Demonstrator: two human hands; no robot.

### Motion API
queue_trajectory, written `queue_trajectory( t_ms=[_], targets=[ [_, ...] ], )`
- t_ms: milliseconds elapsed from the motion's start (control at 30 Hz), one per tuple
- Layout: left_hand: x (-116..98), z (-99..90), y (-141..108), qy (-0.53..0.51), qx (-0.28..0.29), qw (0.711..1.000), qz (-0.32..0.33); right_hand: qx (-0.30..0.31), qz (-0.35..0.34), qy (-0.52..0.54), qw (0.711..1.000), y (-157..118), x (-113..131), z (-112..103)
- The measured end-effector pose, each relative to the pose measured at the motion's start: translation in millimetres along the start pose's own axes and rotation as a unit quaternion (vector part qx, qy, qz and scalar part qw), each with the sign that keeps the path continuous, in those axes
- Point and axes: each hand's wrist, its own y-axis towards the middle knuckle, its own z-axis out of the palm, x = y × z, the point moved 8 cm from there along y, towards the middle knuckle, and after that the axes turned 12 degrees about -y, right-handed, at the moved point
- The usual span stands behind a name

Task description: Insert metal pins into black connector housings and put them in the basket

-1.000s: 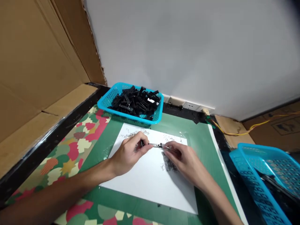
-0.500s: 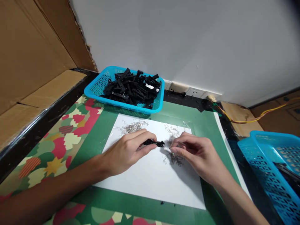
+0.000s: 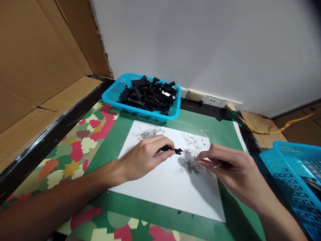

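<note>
Pinching a slim black piece (image 3: 178, 151) between thumb and fingers, the person's left hand (image 3: 150, 152) holds it over the white paper (image 3: 150, 190), in the space leading to the right hand. The piece's long axis runs crosswise, from the left hand toward the right, dipping slightly toward the person at its free end. That end, notched and bare, sticks out past the left fingertips and points to the right hand; the rest is largely covered by the fingers.

The right hand (image 3: 225, 164) is apart from the piece, its thumb and forefinger drawn nearly together at the edge of a heap of small wire bits (image 3: 192, 166). Whether it grips one of them cannot be told.

This heap lies between the hands, nearer the right one. A looser scatter (image 3: 190, 139) of similar bits lies just beyond it, and a third pile (image 3: 150, 133) sits on the paper beyond the left hand. Farther out past the left hand stands a blue basket (image 3: 135, 111) loaded with black parts (image 3: 147, 95). Off to the right of the right hand is another blue basket (image 3: 283, 170), with dark items inside. The green-covered table (image 3: 203, 120) spreads under the paper and around both hands.
</note>
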Motion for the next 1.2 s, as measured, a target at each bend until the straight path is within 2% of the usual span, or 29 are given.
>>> queue_trajectory(
  t_ms=[133, 233, 467, 600, 700, 800, 867, 967, 1100, 1200],
  targets=[
    [-1.0, 0.7, -0.6, 0.001, 0.007, 1.0, 0.008, 0.015, -0.014, -0.068, 0.997, -1.5, -10.6, 9.5],
    [-1.7, 0.1, -0.9, 0.004, 0.007, 1.0, 0.012, -0.008, -0.026, -0.074, 0.997, -1.3, -14.2, 8.6],
    [-2.6, 0.1, -0.8, 0.015, 0.01, 1.0, 0.011, -0.038, -0.02, 0.005, 0.999, -2.7, -11.3, 0.7],
    [-3.7, 0.6, -1.3, 0.017, 0.01, 1.0, 0.016, -0.024, -0.008, 0.038, 0.999, -2.4, -10.8, 2.3],
    [-4.0, 0.1, -1.3, 0.016, 0.008, 1.0, 0.019, -0.047, 0.004, 0.065, 0.997, -1.8, -11.4, -1.1],
    [-4.3, -1.1, -1.1, 0.013, 0.005, 1.0, 0.02, -0.042, -0.002, 0.079, 0.996, -0.8, -7.2, 0.8],
    [-4.3, -0.9, -0.7, 0.005, 0.004, 1.0, 0.015, -0.067, 0.008, 0.107, 0.992, -0.5, -6.1, -0.4],
    [-3.5, 2.4, -0.1, -0.049, 0.003, 0.999, -0.011, -0.09, 0.041, 0.168, 0.981, -0.1, -7.4, 4.0],
    [1.3, 13.2, -1.2, -0.166, 0.023, 0.982, -0.092, -0.037, 0.086, 0.244, 0.965, 1.6, -7.7, 25.3],
    [3.2, 19.1, -2.9, -0.224, 0.049, 0.964, -0.135, -0.016, 0.095, 0.286, 0.953, 2.1, -2.9, 32.6]
  ],
)
